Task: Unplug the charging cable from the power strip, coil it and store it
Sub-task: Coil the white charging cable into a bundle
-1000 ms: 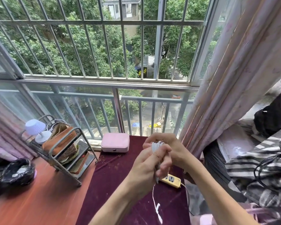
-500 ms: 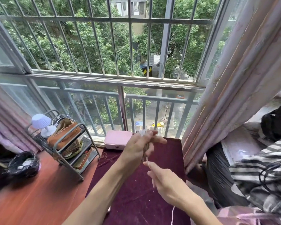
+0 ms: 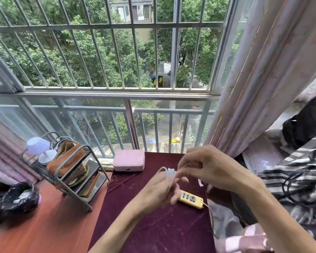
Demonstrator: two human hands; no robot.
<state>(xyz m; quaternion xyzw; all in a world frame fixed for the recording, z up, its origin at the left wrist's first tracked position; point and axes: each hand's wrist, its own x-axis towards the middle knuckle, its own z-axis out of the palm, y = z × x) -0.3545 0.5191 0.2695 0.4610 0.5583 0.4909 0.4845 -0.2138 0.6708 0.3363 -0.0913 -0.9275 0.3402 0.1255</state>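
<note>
Barred window and pale curtain (image 3: 259,73) back a table (image 3: 44,225) whose right part is covered by a dark red cloth (image 3: 153,225). Left hand (image 3: 161,190): fingers curled around a small bundle of the white charging cable (image 3: 167,172), one loop arching clear above the knuckles. Right hand (image 3: 210,168): fingers bent and pinched on the cable strand just right of the bundle; motion blur hides the exact contact. Both hands are raised above the cloth, over its far right part. Yellow power strip (image 3: 191,199): flat on the cloth near the right edge, partly covered by the left fingers, sockets showing no plug, its own dark cord trailing off that edge. Pink case (image 3: 129,160): at the far edge. Wire rack (image 3: 69,172): on the bare wood to the left, carrying a small white lamp (image 3: 38,148).
</note>
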